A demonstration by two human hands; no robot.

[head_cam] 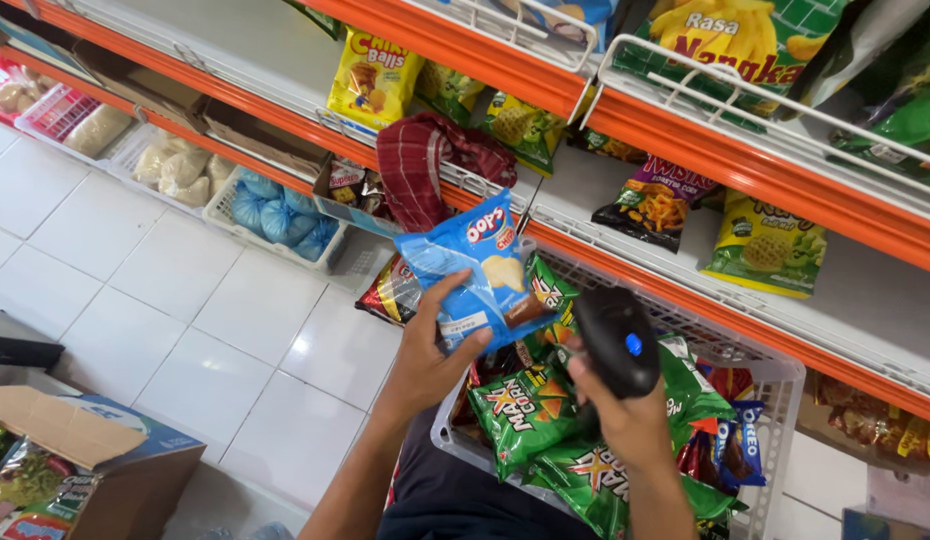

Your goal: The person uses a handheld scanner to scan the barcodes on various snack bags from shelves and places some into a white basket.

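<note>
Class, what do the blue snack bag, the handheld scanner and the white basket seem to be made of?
Blue snack bag: likely thin glossy plastic film; it crinkles and shines. Handheld scanner: seemingly hard black plastic, smooth with slight sheen. White basket: probably moulded plastic, given its uniform lattice wall.

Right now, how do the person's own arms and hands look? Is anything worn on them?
Both forearms are bare as far as the view shows: no sleeves, no gloves. The left hand and the right hand show no rings, watch or bracelet. Nails look short and plain.

Blue snack bag (480, 270), black scanner (615, 340), seemingly red-checked cloth (425, 165).
</note>
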